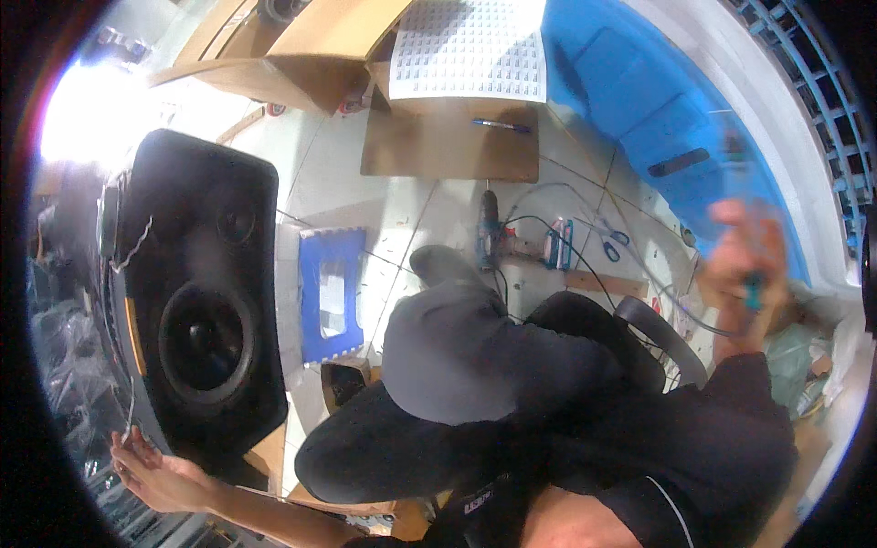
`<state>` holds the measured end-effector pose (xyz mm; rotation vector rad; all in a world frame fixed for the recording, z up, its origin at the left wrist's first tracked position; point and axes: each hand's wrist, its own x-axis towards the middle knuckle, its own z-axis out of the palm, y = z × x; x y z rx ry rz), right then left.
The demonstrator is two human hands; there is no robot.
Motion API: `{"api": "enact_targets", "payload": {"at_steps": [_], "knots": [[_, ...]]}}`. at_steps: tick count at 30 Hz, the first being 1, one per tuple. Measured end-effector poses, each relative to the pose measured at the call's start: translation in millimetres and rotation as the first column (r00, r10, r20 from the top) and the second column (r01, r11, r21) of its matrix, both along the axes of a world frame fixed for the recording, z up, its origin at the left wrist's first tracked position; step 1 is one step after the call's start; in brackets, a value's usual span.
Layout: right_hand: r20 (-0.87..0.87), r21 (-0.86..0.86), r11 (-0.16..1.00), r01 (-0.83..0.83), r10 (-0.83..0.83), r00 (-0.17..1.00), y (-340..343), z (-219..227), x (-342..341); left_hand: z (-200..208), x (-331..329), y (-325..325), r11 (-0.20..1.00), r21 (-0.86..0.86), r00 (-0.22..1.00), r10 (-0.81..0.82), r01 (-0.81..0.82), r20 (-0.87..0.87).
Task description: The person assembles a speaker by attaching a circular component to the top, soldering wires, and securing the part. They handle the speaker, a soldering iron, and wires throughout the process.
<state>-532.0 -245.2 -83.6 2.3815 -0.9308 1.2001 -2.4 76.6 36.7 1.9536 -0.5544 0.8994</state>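
Observation:
A large black speaker (210,338) stands at the left, its big cone and smaller driver visible. A thin pale wire (131,406) runs along its left side. My left hand (151,470) is closed, with the wire's lower end between its fingertips, beside the speaker's lower left corner. Far to the right, my right hand (749,260) is raised and smeared by motion. It is wrapped round what looks like a soldering iron (753,290) with a teal handle and a thin tip pointing away; a grey cord trails from it toward the floor.
On the tiled floor lie a power drill (489,219), scissors (615,245) and a blue frame-shaped piece (331,292). Ahead, a cardboard box (448,151) bears a printed sheet (470,50) and a pen (501,125). A blue plastic surface (630,91) curves along the right.

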Motion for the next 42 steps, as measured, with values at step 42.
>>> {"api": "enact_targets", "payload": {"at_steps": [42], "knots": [[-0.528,0.713,0.7,0.034,0.505,0.683,-59,-305,70,-37,-21,-9,0.955,-0.293,0.99,-0.008,0.049,0.14]]}}
